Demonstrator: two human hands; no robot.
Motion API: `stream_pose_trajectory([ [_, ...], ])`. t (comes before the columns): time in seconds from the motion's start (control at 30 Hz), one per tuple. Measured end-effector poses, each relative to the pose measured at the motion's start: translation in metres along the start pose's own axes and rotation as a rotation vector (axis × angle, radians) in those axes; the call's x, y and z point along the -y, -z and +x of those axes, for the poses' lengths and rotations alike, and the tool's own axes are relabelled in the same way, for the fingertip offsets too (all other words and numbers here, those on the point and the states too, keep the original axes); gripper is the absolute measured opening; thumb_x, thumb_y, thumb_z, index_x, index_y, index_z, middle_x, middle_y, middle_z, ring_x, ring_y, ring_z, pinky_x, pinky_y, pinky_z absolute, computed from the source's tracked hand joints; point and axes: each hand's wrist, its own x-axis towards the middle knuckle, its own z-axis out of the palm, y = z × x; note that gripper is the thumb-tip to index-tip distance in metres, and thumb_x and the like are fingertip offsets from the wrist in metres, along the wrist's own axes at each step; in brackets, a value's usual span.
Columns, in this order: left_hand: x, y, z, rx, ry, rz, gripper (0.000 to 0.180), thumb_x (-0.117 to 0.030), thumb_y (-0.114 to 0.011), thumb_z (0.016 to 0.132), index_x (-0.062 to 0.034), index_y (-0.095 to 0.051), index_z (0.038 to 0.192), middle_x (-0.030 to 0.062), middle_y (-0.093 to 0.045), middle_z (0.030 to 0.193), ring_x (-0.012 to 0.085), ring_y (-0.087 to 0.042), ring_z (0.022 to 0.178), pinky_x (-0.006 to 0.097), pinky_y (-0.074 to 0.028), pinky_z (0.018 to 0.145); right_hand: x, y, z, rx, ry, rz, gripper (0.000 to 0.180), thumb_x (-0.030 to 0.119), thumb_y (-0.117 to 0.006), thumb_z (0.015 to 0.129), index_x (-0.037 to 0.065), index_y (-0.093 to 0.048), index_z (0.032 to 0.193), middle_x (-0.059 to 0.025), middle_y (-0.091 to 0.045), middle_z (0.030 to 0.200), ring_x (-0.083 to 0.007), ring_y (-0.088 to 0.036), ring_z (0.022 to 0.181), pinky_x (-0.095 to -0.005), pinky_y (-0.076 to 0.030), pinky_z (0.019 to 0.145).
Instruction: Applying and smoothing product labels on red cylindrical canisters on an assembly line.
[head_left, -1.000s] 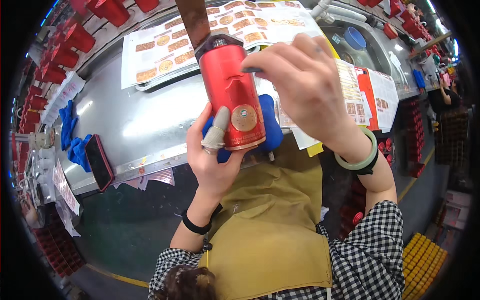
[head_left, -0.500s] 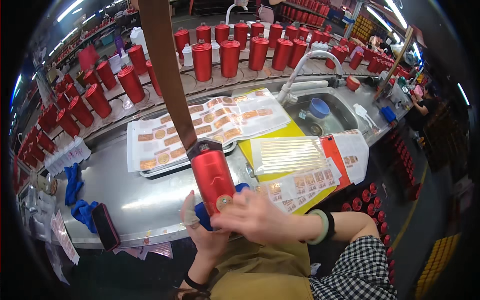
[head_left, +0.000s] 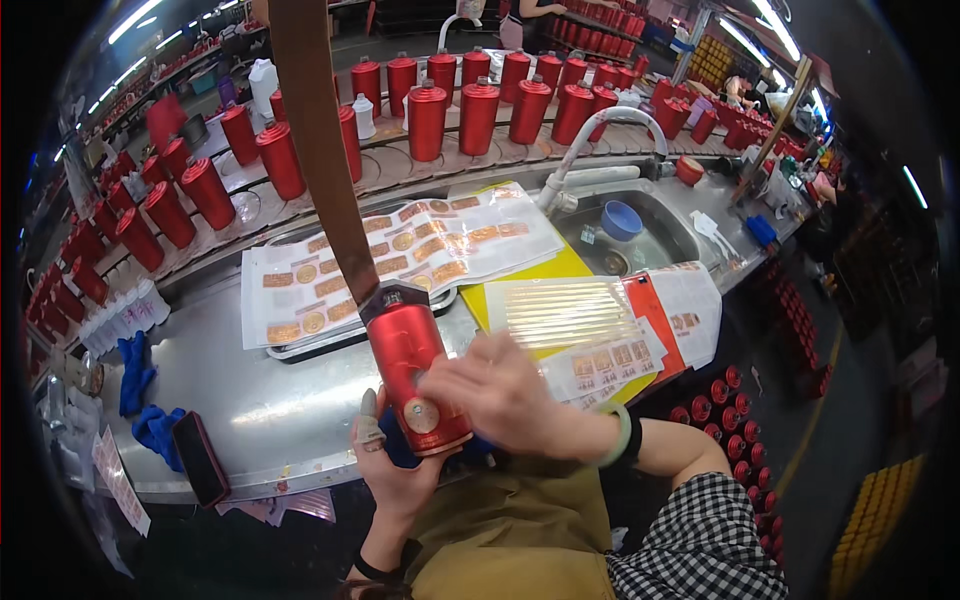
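My left hand (head_left: 392, 462) grips a red cylindrical bottle (head_left: 410, 362) from below, holding it upright over the near edge of the steel counter. A round gold sticker (head_left: 421, 415) sits low on the bottle's front. A white cot covers my left thumb. My right hand (head_left: 505, 400) lies against the bottle's right side, fingers spread and blurred. It wears a pale green bangle at the wrist. Behind the bottle lies a tray of gold sticker sheets (head_left: 400, 255).
Rows of red bottles (head_left: 478, 112) stand on a curved conveyor at the back. A sink with a white tap (head_left: 600, 135) and blue bowl (head_left: 621, 219) is right of the tray. More sticker sheets (head_left: 600, 345) lie on yellow card. A dark phone (head_left: 200, 458) and blue cloths (head_left: 140, 390) lie at left. A brown strap (head_left: 315, 150) hangs in front.
The view has swung from looking down at my lap to looking out over the counter. My right hand slid from the bottle's top to its right side.
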Motion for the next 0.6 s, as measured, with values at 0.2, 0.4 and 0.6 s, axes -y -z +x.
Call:
stream_pose_trajectory([
  [0.2, 0.004, 0.002, -0.001, 0.029, 0.019, -0.048, 0.100, -0.025, -0.100, 0.067, 0.0086, -0.047, 0.146, 0.0220, -0.062, 0.137, 0.0343, -0.062, 0.122, 0.043, -0.047, 0.107, 0.012, 0.001, 0.000, 0.102, -0.107, 0.155, 0.024, 0.011, -0.069, 0.080, 0.013, -0.072, 0.104, 0.0016, -0.072, 0.097, -0.0206, -0.061, 0.082, -0.0349, -0.045, 0.077],
  [0.4, -0.001, 0.000, 0.006, 0.044, 0.111, -0.152, 0.105, -0.021, -0.098, 0.070, 0.0084, -0.039, 0.152, 0.0202, -0.058, 0.141, 0.0306, -0.061, 0.126, 0.041, -0.047, 0.110, 0.037, -0.001, -0.011, 0.122, 0.070, 0.193, 0.026, 0.011, -0.067, 0.080, 0.013, -0.072, 0.106, 0.0008, -0.068, 0.097, -0.0197, -0.058, 0.083, -0.0359, -0.046, 0.079],
  [0.6, -0.011, 0.005, 0.010, 0.017, -0.086, -0.041, 0.111, -0.016, -0.098, 0.071, 0.0080, -0.030, 0.156, 0.0213, -0.055, 0.142, 0.0279, -0.064, 0.120, 0.038, -0.051, 0.103, 0.002, 0.004, 0.016, -0.066, -0.077, -0.129, 0.022, 0.015, -0.071, 0.083, 0.018, -0.072, 0.104, 0.0048, -0.069, 0.090, -0.0197, -0.054, 0.076, -0.0354, -0.041, 0.074],
])
